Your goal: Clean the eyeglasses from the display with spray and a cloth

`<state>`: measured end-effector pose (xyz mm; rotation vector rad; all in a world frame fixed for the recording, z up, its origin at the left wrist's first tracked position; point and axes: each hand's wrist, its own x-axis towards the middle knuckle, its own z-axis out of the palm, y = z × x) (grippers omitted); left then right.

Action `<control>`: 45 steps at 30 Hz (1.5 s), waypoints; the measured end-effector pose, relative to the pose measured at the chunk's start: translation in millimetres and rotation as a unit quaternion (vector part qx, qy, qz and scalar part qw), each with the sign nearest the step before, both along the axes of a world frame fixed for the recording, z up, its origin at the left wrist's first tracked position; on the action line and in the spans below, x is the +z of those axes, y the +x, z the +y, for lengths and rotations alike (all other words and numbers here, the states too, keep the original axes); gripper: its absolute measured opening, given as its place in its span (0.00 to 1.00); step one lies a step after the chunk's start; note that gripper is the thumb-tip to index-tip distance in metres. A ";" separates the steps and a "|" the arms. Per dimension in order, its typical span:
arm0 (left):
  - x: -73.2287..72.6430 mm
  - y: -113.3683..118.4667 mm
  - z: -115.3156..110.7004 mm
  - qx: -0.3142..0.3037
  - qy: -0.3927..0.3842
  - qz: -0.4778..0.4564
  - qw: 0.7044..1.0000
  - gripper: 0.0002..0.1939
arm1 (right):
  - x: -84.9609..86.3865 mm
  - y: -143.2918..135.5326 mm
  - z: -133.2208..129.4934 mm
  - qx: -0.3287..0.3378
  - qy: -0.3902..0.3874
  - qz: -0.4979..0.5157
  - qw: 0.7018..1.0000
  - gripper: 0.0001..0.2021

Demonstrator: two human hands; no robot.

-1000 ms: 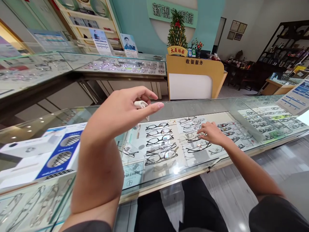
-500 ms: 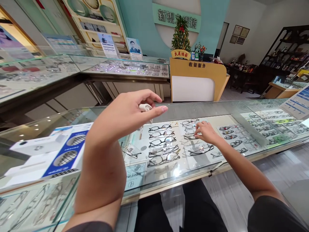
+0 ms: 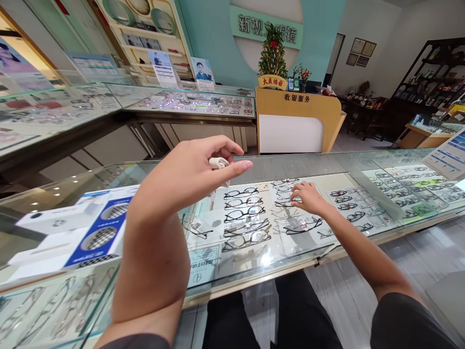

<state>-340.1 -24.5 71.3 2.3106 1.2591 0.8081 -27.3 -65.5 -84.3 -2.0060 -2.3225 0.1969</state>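
Note:
My left hand (image 3: 207,162) is raised above the glass display case (image 3: 250,264), its fingers curled around a crumpled white cloth (image 3: 218,164). Down in the case, my right hand (image 3: 308,198) pinches the right end of a dark pair of eyeglasses (image 3: 284,204). Just behind that pair lie more eyeglasses (image 3: 285,182) on a white card. Nearer to me is another dark pair (image 3: 303,225). To the left, a column of black-framed eyeglasses (image 3: 245,212) is laid out on the white base.
White and blue boxes (image 3: 100,232) sit on the glass at left. A framed teal certificate (image 3: 204,264) lies near the front edge. More eyeglasses (image 3: 350,208) fill the right compartments, beside a standing leaflet (image 3: 446,155). A yellow cashier counter (image 3: 263,104) stands beyond.
My right hand has moved slightly left and away from me, and the pinched eyeglasses have shifted with it. My left hand stays in place with the cloth.

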 end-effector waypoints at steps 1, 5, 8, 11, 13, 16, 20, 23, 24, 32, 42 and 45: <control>0.4 -0.4 -0.3 -0.001 0.002 0.000 1.000 0.30 | 2.8 0.1 -3.7 -0.004 0.000 0.004 1.000 0.10; 2.8 -1.1 -3.7 0.003 0.002 0.006 1.000 0.30 | 14.5 4.0 -26.4 0.014 -0.068 0.043 0.997 0.10; 5.0 -1.0 -7.6 0.008 -0.006 0.013 1.000 0.31 | 19.8 6.8 -43.2 0.042 -0.109 0.045 0.992 0.11; 6.9 -1.2 -10.7 0.009 -0.008 0.021 1.000 0.33 | 22.4 5.8 -51.1 0.040 -0.127 0.033 0.990 0.15; 7.9 -1.4 -12.0 0.008 -0.008 0.035 0.999 0.33 | 24.0 2.9 -51.2 0.031 -0.152 0.031 0.987 0.17; 9.1 -1.1 -12.5 0.010 -0.008 0.051 0.999 0.32 | 27.9 -3.7 -49.4 0.021 -0.173 0.027 0.984 0.14; 9.8 -0.5 -11.6 0.011 -0.003 0.051 0.999 0.32 | 36.9 -12.6 -48.7 0.026 -0.166 0.003 0.986 0.09; 9.3 -1.1 -11.2 0.009 -0.008 0.047 0.999 0.32 | 42.9 -17.0 -42.1 0.013 -0.159 -0.018 0.987 0.09; 9.1 -1.5 -11.2 0.007 -0.009 0.046 0.999 0.32 | 43.7 -18.3 -37.4 -0.005 -0.146 -0.031 0.989 0.10; 8.6 -4.5 -13.1 -0.008 0.002 0.059 0.998 0.30 | 27.3 -32.8 7.9 -0.089 -0.109 -0.120 0.983 0.13; 0.1 -7.7 -6.3 0.007 0.027 0.020 0.999 0.27 | 65.8 -37.4 7.4 -0.027 -0.069 -0.104 0.992 0.11; 1.0 -7.7 -6.5 0.053 0.028 0.008 0.998 0.29 | 119.7 -28.9 21.4 -0.016 -0.028 -0.087 0.996 0.10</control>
